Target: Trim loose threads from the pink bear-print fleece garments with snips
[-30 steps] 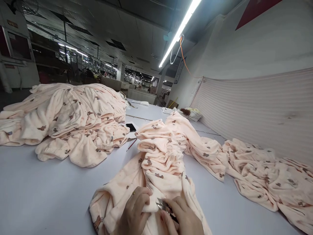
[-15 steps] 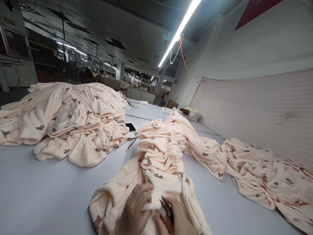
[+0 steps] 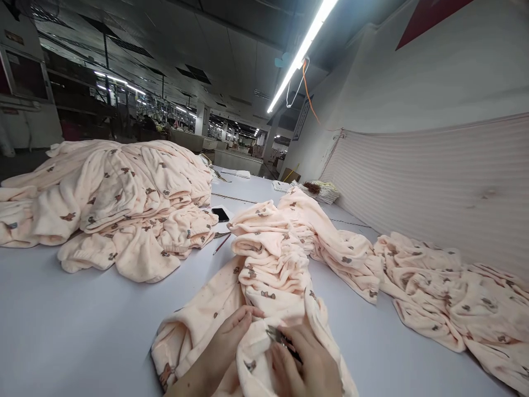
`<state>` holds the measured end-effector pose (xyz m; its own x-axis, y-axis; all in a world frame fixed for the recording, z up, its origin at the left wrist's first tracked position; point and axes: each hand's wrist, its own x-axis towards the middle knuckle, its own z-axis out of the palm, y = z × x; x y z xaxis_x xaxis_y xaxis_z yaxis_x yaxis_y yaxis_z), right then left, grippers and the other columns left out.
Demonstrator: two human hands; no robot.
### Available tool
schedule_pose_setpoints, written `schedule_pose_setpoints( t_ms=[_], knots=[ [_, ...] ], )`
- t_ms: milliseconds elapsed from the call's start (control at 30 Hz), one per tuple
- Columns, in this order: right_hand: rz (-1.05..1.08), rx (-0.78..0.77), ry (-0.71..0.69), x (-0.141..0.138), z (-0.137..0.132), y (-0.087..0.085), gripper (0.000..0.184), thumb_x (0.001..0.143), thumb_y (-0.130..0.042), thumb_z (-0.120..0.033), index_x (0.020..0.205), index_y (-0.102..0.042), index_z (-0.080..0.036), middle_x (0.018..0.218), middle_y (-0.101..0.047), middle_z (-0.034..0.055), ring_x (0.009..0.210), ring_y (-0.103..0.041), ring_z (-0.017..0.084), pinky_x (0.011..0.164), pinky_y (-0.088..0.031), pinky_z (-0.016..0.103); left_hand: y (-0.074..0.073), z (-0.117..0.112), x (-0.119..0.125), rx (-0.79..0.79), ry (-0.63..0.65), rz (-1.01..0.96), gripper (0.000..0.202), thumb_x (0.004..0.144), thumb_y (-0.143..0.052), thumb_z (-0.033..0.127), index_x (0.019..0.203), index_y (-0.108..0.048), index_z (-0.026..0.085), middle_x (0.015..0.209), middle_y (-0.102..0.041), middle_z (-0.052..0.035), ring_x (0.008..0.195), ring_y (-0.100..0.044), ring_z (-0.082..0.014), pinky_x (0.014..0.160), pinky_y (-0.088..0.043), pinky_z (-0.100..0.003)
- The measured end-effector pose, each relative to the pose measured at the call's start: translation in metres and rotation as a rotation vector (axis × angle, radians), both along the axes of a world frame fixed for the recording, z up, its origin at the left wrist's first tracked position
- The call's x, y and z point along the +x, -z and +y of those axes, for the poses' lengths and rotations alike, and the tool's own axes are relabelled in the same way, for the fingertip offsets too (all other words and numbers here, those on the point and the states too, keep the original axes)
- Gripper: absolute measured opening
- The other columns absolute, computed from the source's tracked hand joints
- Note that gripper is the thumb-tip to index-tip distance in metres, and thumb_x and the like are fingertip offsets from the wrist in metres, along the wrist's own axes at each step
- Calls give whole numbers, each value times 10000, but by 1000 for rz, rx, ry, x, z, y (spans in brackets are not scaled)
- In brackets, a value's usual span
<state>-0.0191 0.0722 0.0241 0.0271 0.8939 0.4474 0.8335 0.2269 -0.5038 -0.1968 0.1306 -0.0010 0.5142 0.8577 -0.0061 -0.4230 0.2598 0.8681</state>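
Fleece garment (image 3: 285, 312): on surface (image 3: 103, 331), at both hands.
R hand (image 3: 312, 353): grip round thread snips (image 3: 274, 334), pointed at garment.
L hand (image 3: 235, 326): on garment; grip unclear, partly hidden.
Snip step: prob. trimming garment.
Next snip: needs L hand clear.

A phone (image 3: 220, 214) lies on the table (image 3: 103, 325), a red pen (image 3: 221, 244) near it. Farther back are white sheets (image 3: 237, 173) and a stack (image 3: 328, 194) with a brown tuft (image 3: 312, 188) on top. A striped cloth (image 3: 433, 182) hangs along the wall (image 3: 433, 94), with a red patch (image 3: 427, 22) higher up. 1 long lit tube (image 3: 303, 52) hangs overhead, an orange cord (image 3: 307, 91) trailing from it.
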Motion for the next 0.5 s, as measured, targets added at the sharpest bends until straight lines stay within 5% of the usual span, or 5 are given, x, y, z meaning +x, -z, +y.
schedule_pose_setpoints(
  t_ms=[167, 367, 500],
  knots=[
    [-17, -37, 31, 6, 2, 2, 190, 893, -492, -363, 979, -651, -304, 926, -697, -9, 849, -661, 176, 696, -490, 243, -8, -4, -1, -79, 55, -79, 269, 868, -548, 368, 1074, -556, 196, 951, -682, -55, 889, -619, -196, 796, -451, -320],
    [-387, 241, -56, -1, -7, 13, 239, 900, -471, -317, 1077, -606, -229, 914, -695, 53, 747, -639, 213, 675, -466, 313, -6, -3, 5, -105, 45, -105, 346, 842, -598, 293, 1159, -529, 170, 889, -696, -50, 848, -637, -176, 790, -459, -307],
    [-454, 253, -38, -8, -6, 14, 229, 918, -430, -284, 1040, -614, -222, 876, -693, 57, 690, -619, 211, 650, -447, 324, -10, -2, 6, -141, 6, -93, 330, 818, -637, 257, 1118, -549, 153, 837, -694, -33, 841, -629, -156, 793, -455, -288]
  ],
)
